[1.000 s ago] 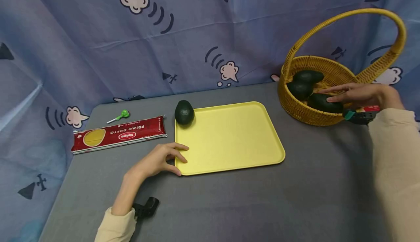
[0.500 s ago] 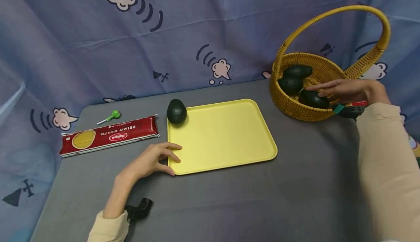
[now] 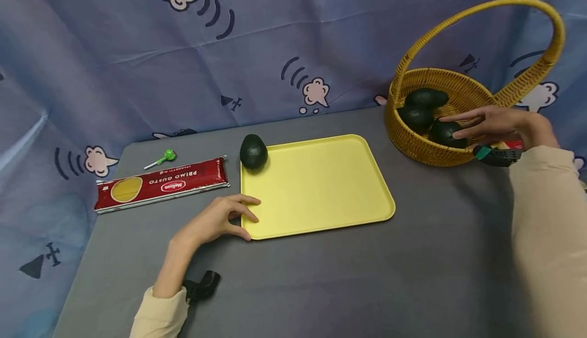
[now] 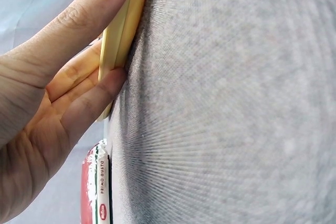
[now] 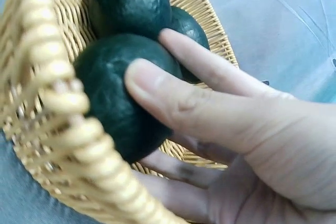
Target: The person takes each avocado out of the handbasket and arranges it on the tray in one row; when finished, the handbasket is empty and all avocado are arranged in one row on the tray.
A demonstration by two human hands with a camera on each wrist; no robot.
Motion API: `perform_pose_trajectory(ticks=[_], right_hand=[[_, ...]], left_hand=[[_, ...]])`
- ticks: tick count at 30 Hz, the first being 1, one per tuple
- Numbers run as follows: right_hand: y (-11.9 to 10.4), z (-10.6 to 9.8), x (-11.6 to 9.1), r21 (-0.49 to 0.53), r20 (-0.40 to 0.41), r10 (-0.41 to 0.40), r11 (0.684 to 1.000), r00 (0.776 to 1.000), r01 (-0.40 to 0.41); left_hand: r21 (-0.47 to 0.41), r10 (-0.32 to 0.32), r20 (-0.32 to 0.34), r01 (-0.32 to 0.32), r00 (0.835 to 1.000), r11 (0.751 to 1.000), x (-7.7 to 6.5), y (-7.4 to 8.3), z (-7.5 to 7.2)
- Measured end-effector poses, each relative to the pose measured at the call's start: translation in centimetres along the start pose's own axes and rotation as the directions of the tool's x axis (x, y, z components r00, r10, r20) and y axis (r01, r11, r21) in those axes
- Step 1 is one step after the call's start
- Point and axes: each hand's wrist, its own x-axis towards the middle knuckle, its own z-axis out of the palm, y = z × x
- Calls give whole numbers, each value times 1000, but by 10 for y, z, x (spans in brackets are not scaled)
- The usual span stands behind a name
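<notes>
Over on the R side, it's the R grip (image 3: 500, 124), in the wicker basket (image 3: 422, 150) w/ fingers curled part-way round an avocado (image 3: 446, 134): thumb on one side, index on the other, the rest tucked underneath per the R wrist cam. Gap is just the fruit's width, so it has hold of that one avo only. The avo's inside the basket, by the near wall, w/ two more avos (image 3: 416, 119) right beside it. Tall hooped handle arches over the lot.

Now to the L grip (image 3: 217, 218), spread part-way, thumb at the near L corner of the yellow tray (image 3: 316, 185), fingertips over its L edge, so it's got the tray by that corner. A lone avo (image 3: 254, 152) sits at the tray's far L corner.

Further L on the grey counter (image 3: 344, 282), a red pkt of spaghetti (image 3: 162, 184) lies flat, w/ a green lollipop (image 3: 167, 155) just behind. Blue patterned cloth (image 3: 270, 37) hangs at the back. Smth red shows behind the R wrist, mostly hidden, can't ID it.
</notes>
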Motion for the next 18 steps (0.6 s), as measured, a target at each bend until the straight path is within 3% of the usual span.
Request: perform_pose_trajectory(ticks=[4,7,9,18], right_hand=[[0,5,-11,31,-130,-15,999,991,19],[-6,15,-13,95,-295,56,995,954,-29],[-9,20,-15,141,-361,71,990,930,-20],[-12,38,-19,263,-476,47,960,878,91]], left_hand=[[-1,15,1,-15,1000,1000,5,0,2],[-1,15,-1,-15,1000,1000,4,0,2],[-5,15,2,-15,1000,1000,4,0,1],[-12,2,8,-2,1000,1000,3,2,1]])
